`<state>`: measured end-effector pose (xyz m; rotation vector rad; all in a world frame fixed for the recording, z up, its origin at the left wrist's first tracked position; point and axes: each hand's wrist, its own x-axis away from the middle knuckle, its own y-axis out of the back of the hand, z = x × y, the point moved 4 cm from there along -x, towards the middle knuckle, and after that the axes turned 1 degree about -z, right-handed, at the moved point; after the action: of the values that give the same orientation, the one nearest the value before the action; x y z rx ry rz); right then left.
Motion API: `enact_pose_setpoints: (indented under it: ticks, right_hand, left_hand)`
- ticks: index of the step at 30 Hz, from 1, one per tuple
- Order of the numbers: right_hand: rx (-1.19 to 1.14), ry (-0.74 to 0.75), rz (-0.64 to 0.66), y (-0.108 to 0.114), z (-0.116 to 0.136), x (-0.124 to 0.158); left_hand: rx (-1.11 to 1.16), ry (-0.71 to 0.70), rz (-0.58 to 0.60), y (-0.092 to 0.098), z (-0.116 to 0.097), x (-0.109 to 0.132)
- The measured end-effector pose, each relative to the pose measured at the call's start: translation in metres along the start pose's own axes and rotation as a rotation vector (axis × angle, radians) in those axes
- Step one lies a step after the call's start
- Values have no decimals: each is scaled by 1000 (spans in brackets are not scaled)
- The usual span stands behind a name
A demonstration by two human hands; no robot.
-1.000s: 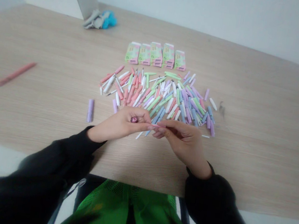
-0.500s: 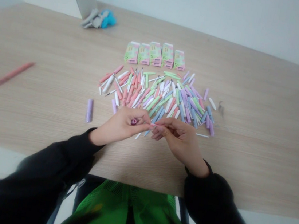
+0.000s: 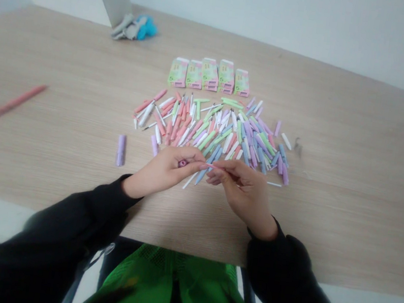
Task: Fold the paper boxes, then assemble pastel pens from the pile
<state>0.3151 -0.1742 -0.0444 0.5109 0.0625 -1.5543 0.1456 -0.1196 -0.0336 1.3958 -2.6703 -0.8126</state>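
My left hand (image 3: 164, 172) is curled around a short pink pen part (image 3: 183, 163), with its dark round end showing between the fingers. My right hand (image 3: 245, 191) pinches a thin pink piece (image 3: 209, 166) whose tip reaches my left fingertips. Both hands hover over the near edge of a spread of pastel pen parts (image 3: 211, 135) in pink, white, green, lilac and blue. Some blue and white pieces lie just under my fingers, and the hands hide part of the spread.
Several green and pink boxes (image 3: 209, 75) stand in a row beyond the pen parts on a wooden table (image 3: 331, 188). A lilac tube (image 3: 120, 150) and a long pink pen (image 3: 18, 101) lie to the left. A grey and blue cloth (image 3: 134, 27) lies at the far edge.
My hands stay together with the same pink pieces in them, shifting only slightly. The whole view has moved a little.
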Motion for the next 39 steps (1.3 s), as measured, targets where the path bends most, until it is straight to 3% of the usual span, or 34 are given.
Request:
enact_pose_setpoints:
  ticks: [7, 10, 13, 17, 21, 23, 25, 28, 34, 39]
  right_hand:
    - [-191, -144, 82, -2, -7, -3]
    - [-213, -148, 136, -3, -6, -4]
    - [-228, -117, 89, -1, -3, -5]
    - [-186, -89, -53, 6, 2, -5]
    - [-127, -45, -132, 12, 4, -4]
    - [-80, -13, -114, 9, 5, -2]
    - [-24, 44, -84, 5, 7, 1]
    - [79, 122, -59, -2, 11, 3]
    - [194, 169, -56, -2, 15, 3]
    - [164, 205, -56, 1, 19, 5]
  left_hand:
    - [-28, -83, -31, 1, -1, 2]
    - [-8, -63, 3, 0, 1, 3]
    - [71, -5, 5, -3, 3, 4]
    - [498, 127, -60, -3, 7, -1]
    - [1116, 326, -340, 4, 19, -12]
    - [1257, 444, -463, 6, 27, -14]
    - [1291, 514, -512, 6, 34, -14]
    - [1259, 549, -466, 4, 38, -12]
    - [1252, 582, -229, -8, 27, -9]
    - [1195, 531, -305, -9, 31, -10]
